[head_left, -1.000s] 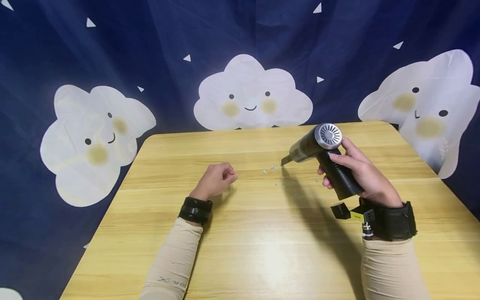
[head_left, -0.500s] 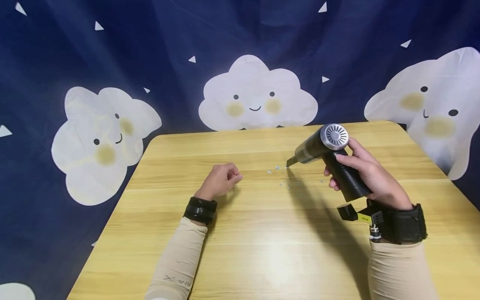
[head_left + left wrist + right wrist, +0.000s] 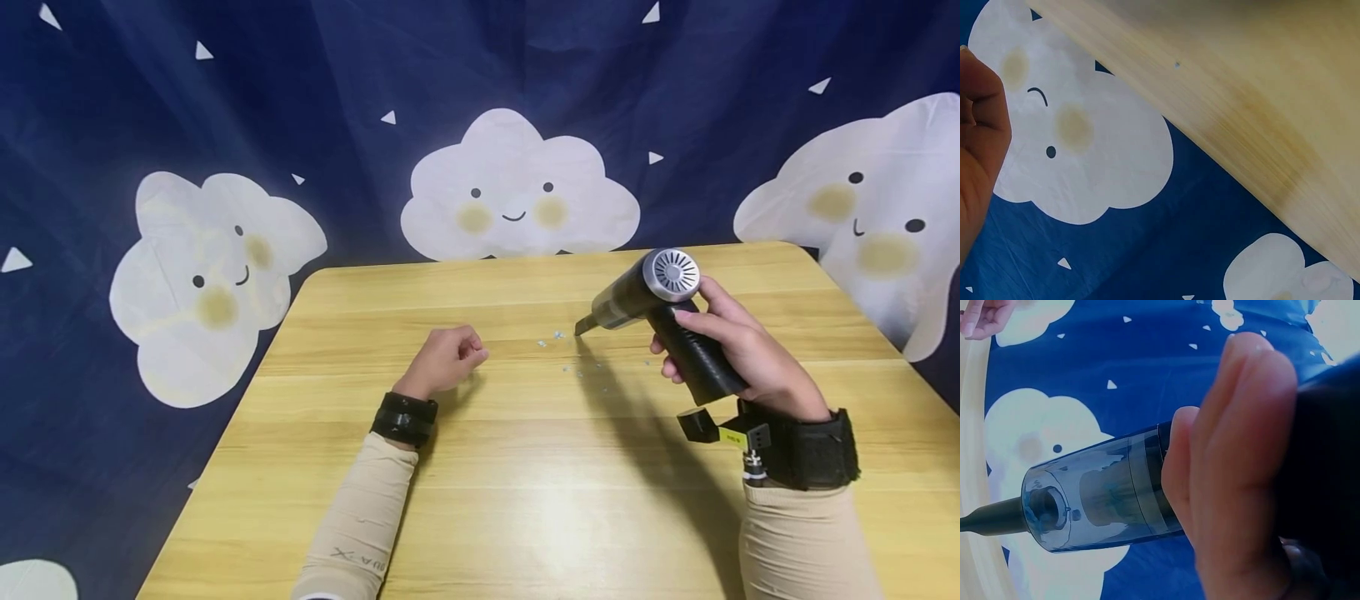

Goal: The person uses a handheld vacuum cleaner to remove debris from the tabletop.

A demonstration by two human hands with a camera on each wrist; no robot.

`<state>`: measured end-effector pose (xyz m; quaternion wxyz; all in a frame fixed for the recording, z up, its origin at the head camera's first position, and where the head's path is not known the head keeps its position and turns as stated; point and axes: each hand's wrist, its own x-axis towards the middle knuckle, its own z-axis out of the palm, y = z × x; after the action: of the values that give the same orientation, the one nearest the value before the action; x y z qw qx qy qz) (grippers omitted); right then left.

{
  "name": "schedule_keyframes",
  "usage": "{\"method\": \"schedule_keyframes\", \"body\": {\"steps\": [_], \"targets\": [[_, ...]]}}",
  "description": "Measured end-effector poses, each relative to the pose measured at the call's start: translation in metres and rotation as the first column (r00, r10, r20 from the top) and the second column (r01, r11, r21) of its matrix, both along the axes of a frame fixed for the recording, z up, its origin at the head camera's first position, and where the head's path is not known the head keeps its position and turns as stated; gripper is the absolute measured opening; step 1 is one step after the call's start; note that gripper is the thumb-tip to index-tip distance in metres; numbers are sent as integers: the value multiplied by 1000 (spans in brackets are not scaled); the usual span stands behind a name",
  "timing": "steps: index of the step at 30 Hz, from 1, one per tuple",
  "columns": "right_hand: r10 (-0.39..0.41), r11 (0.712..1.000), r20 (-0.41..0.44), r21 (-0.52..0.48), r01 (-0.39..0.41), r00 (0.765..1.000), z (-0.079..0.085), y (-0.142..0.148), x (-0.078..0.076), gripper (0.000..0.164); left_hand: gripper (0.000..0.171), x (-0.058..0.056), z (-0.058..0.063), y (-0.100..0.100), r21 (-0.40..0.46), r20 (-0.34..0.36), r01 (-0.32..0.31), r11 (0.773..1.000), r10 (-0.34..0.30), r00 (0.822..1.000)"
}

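Note:
My right hand (image 3: pixel 738 346) grips the black handle of a handheld vacuum cleaner (image 3: pixel 630 292), thumb along its near side. The vacuum slants down to the left, its narrow nozzle tip right at the tabletop. In the right wrist view, the fingers (image 3: pixel 1241 456) wrap the handle, and grey-blue matter shows inside the clear dust cup (image 3: pixel 1097 494). Small pale-blue scraps (image 3: pixel 558 335) lie left of the nozzle, with several tinier ones nearer me. My left hand (image 3: pixel 442 360) rests on the table left of the scraps, fingers loosely curled around nothing.
The wood-grain table (image 3: pixel 480 467) has a rounded far edge. Behind it hangs a dark blue curtain (image 3: pixel 360 192) with white smiling clouds. Black straps (image 3: pixel 806 446) sit on both wrists, the right one carrying a small camera mount.
The whole head view has shifted slightly to the right. Both hands and the vacuum keep nearly the same places on the table. A scrap at the nozzle tip no longer shows.

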<state>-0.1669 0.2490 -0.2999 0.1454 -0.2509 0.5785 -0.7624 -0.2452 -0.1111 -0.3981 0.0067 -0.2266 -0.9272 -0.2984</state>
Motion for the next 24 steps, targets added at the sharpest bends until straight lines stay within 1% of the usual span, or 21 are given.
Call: {"method": "schedule_keyframes", "body": {"steps": [5, 14, 24], "targets": [[-6, 1000, -2, 5, 6, 1000, 0, 1, 0, 37, 11, -1, -1, 0, -6, 8, 1, 1000, -1, 1000], [-5, 1000, -1, 4, 5, 1000, 0, 1, 0, 37, 11, 0, 0, 0, -2, -3, 0, 1000, 0, 1000], [17, 1000, 0, 1, -17, 1000, 1, 0, 0, 37, 11, 0, 0, 0, 1, 14, -13, 1000, 13, 1000]]}}
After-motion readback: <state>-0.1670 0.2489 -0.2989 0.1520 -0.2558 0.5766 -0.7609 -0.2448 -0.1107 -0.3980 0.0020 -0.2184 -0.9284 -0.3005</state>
